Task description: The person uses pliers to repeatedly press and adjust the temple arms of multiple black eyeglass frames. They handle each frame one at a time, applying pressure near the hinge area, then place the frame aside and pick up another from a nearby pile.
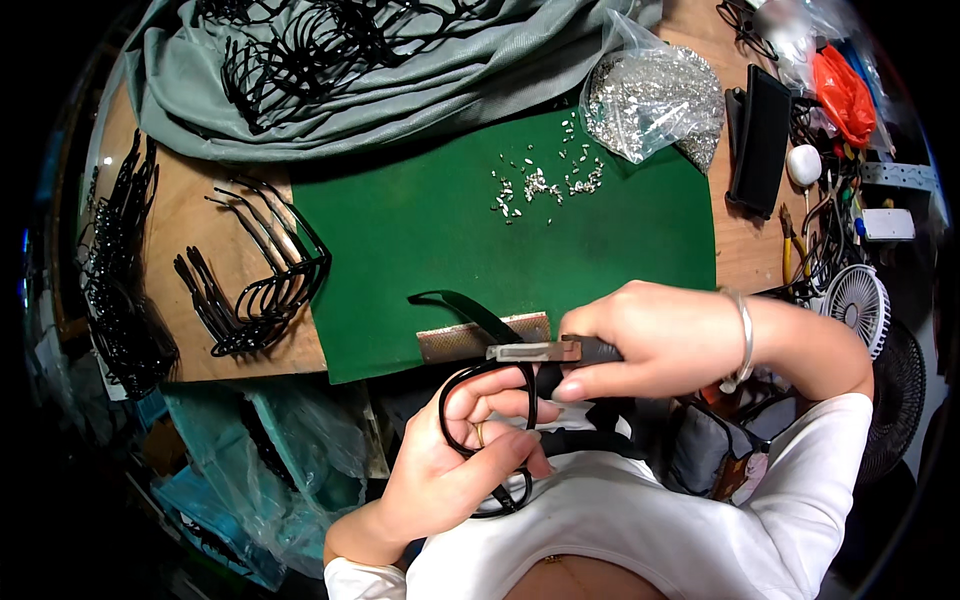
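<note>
A black eyeglass frame [443, 415] is held in my left hand [440, 480], whose fingers curl through and around its rims. One temple arm of the frame sticks up and out over the green mat [430, 230]. My right hand [665, 335] grips pliers with dark handles, and their metal jaws [520, 352] lie across the upper part of the frame, near the hinge. Whether the jaws pinch the frame, I cannot tell. Just beyond the pliers, a brown textured strip [450, 345] lies at the mat's near edge.
Small silvery parts [545, 185] are scattered on the mat beside a clear bag [650, 100] full of them. Black frames stand at left [270, 300], with more piled on grey cloth [400, 120]. At right are a black case [760, 140], yellow-handled pliers [790, 250] and a white fan [858, 308].
</note>
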`<state>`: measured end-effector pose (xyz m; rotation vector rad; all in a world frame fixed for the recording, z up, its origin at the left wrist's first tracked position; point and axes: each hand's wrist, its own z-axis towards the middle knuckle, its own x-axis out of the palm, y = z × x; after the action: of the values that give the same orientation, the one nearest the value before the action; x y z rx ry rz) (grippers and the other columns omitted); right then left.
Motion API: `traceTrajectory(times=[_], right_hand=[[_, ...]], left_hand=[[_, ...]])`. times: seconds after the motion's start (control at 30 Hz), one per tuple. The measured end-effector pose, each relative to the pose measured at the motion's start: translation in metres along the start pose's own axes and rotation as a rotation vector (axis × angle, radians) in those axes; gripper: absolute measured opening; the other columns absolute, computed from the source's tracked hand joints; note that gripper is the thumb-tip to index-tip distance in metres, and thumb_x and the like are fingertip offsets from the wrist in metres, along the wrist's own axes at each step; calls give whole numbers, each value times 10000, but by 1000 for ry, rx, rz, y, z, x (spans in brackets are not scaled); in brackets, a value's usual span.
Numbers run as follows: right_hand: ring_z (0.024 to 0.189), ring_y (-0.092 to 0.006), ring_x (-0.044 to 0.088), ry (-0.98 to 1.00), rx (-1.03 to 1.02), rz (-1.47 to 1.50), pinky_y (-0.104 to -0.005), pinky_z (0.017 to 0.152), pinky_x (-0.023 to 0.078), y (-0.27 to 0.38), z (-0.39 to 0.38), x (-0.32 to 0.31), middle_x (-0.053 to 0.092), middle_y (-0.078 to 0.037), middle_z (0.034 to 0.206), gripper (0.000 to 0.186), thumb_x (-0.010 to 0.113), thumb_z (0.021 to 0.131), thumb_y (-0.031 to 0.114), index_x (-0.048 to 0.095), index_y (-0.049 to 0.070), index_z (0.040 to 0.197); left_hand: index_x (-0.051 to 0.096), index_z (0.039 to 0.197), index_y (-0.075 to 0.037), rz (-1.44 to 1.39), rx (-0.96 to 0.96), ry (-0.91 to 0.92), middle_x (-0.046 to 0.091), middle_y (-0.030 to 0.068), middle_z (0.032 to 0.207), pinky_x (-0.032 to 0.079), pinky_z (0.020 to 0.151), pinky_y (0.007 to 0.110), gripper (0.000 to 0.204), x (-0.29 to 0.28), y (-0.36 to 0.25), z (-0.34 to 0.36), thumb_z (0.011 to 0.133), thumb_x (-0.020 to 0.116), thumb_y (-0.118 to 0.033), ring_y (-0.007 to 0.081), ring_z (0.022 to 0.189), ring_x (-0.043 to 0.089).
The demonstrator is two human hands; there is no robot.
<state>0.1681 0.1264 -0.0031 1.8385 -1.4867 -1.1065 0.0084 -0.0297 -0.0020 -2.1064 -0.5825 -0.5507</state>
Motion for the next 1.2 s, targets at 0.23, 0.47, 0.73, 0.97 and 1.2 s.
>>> traceTrajectory(times=[0.23,0.47,0.73,0.97,1.2], right_hand=[[666,-337,570,-307,-10,17,-370,605,446,-45,26,0,566,-205,723,370,579,783,312,539,-42,880],[620,-268,547,-398,38,48,-327,586,430,-42,29,8,551,-155,690,261,584,782,246,538,-5,841],[598,-229,521,-364,117,14,-316,580,421,-29,31,12,528,-134,654,263,589,775,238,526,-13,823],[619,-248,536,-386,134,-23,-320,595,428,-27,34,11,542,-142,672,255,597,767,230,533,-8,831],[659,-263,554,-386,102,-68,-319,621,435,-25,30,15,556,-150,719,247,603,758,216,539,-7,843]], left_hand=[[313,1230,15,-4,21,28,526,177,1055,485,676,259,448,-1,-6,9,808,441,94,173,745,603],[390,1171,35,716,380,-314,576,149,972,493,650,251,380,-26,-25,13,803,487,39,148,740,614],[388,1154,76,652,377,-490,550,123,939,469,636,207,376,-95,-57,39,807,510,1,107,716,564],[547,970,-23,1879,473,-1113,490,126,954,363,784,395,424,-125,-69,18,631,708,-221,280,929,427],[583,917,-61,1911,652,-1071,514,75,834,337,787,383,304,-155,-48,-1,622,654,-48,264,861,462]])
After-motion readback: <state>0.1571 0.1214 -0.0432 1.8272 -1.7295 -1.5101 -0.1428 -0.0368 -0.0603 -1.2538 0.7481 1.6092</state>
